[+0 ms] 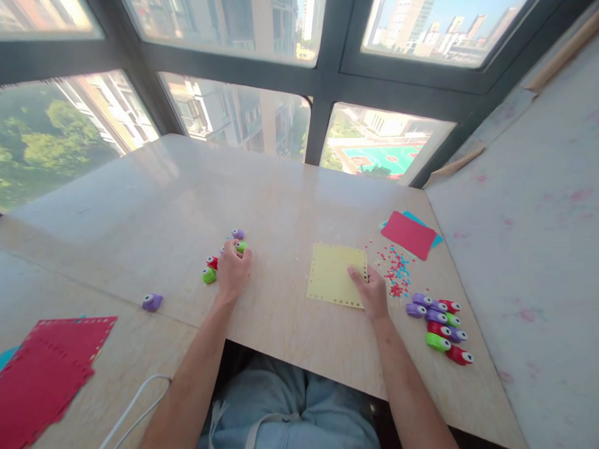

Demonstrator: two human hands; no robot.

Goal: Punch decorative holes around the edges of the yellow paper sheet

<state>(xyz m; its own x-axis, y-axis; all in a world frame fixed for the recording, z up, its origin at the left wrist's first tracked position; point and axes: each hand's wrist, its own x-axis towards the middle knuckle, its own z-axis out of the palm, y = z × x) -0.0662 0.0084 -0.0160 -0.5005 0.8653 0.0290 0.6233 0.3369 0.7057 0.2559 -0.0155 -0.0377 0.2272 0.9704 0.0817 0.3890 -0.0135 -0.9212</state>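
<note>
My left hand (233,269) rests on the beige table (279,205), curled over a small cluster of paper punches. A green punch (241,247) shows at its fingertips; whether the fingers grip it is unclear. A red punch (212,261), a green punch (209,275) and a purple punch (237,234) lie around that hand. My right hand (369,290) presses on the right edge of a yellow paper sheet (333,273) with punched holes along its borders.
Several purple, red and green punches (438,328) lie right of my right hand, beside red and blue confetti (395,268). Red card over blue card (408,234) lies farther back. A lone purple punch (152,301) and punched red sheets (44,374) lie left.
</note>
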